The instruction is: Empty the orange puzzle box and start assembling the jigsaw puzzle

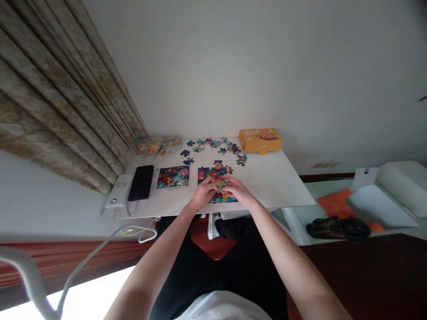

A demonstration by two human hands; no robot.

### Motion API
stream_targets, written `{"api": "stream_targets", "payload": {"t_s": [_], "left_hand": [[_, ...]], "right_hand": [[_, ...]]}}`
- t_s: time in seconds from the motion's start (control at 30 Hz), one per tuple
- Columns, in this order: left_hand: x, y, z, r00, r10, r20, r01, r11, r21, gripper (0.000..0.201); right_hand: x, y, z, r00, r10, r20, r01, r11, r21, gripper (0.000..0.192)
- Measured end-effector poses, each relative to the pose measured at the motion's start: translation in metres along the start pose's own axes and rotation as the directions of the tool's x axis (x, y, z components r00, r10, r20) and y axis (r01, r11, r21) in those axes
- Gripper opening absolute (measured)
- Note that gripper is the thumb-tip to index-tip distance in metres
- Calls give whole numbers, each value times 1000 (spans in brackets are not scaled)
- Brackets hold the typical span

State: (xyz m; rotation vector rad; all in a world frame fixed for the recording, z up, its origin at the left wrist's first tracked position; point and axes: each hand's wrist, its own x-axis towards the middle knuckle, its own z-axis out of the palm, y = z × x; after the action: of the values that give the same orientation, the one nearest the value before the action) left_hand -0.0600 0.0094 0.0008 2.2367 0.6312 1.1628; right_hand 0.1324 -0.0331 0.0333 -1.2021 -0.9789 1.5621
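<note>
Both hands meet above a partly assembled jigsaw puzzle (220, 198) near the front edge of the table. My left hand (204, 194) is closed, its fingertips at a small colourful puzzle piece (219, 183). From the other side, my right hand (237, 191) also has bent fingers closed on that piece. Fingers cover part of it, so its outline is unclear. Left of the puzzle lies a printed reference picture (173, 177) in matching colours. Beyond it, loose puzzle pieces (227, 146) are spread in an arc.
An orange puzzle box (260, 141) stands at the back right of the white table (267, 186). A black phone (141, 182) rests on a white power unit (118, 191) at left. Clear plastic bags (150, 146) lie by the curtain (66, 89). A camera (338, 227) sits at right.
</note>
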Motion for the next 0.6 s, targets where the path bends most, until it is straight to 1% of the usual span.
{"api": "stream_targets", "payload": {"t_s": [0.07, 0.1, 0.17, 0.27, 0.37, 0.47, 0.53, 0.6], "left_hand": [[0, 2, 0, 999, -40, 4, 40, 999, -28, 20], [-1, 1, 0, 998, -65, -8, 65, 997, -30, 19], [-4, -3, -3, 990, -127, -59, 126, 992, -11, 16], [-11, -13, -9, 957, -227, -180, 238, 970, 44, 15], [-21, -22, -14, 917, -294, -268, 318, 947, 49, 16], [-27, -25, -15, 907, -309, -286, 333, 942, 36, 16], [-29, -24, -15, 911, -300, -282, 326, 944, 48, 17], [-28, -21, -15, 918, -284, -278, 316, 946, 77, 18]], "right_hand": [[0, 1, -1, 999, -3, 35, 5, 999, -42, 54], [0, 3, -2, 1000, -9, 21, 11, 998, -55, 50], [1, 6, -5, 997, -26, -72, 22, 998, -51, 43], [1, 12, -10, 974, -20, -228, 25, 1000, 19, 42], [-1, 15, -14, 954, -3, -301, 35, 995, 99, 41], [-4, 14, -14, 942, -23, -336, 72, 988, 133, 44], [-6, 12, -12, 943, -32, -333, 80, 988, 130, 48], [-6, 11, -10, 944, -24, -328, 66, 991, 118, 48]]}}
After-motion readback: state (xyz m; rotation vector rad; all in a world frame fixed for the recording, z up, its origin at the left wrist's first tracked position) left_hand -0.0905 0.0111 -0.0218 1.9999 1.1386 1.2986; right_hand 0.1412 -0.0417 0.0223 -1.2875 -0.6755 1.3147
